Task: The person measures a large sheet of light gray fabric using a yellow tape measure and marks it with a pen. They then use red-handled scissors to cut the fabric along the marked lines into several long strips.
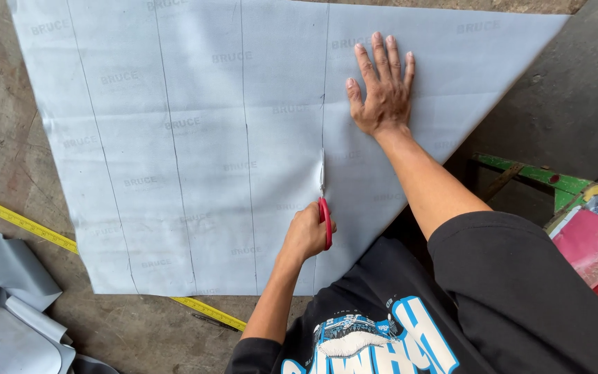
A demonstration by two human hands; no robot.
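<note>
Big pale grey sheet (195,138) lies flat on the concrete floor (8,159), w/ dark lines drawn across it lengthwise. Everything below is placed relative to that sheet.

Left hand (307,232) sits at the sheet's near part, fingers curled tight round the red handles of a pair of scissors (324,208). Blades point away from the person along one of the drawn lines, approx. the fourth from the left; sheet puckers a bit right at the blades. Can't tell how far the blades are parted, too thin to read.

Right hand (382,86) is further up the sheet, just right of that same line, palm down, fingers spread & flat against the material.

Yellow tape measure (29,225) runs diagonally on the floor, passing under the sheet's near-left corner & coming out again past the near edge. Grey offcuts (8,305) lie curled off the near-left corner, well apart from both hands. Off the sheet's right side: a green frame (541,176) & some red stuff next to it.
</note>
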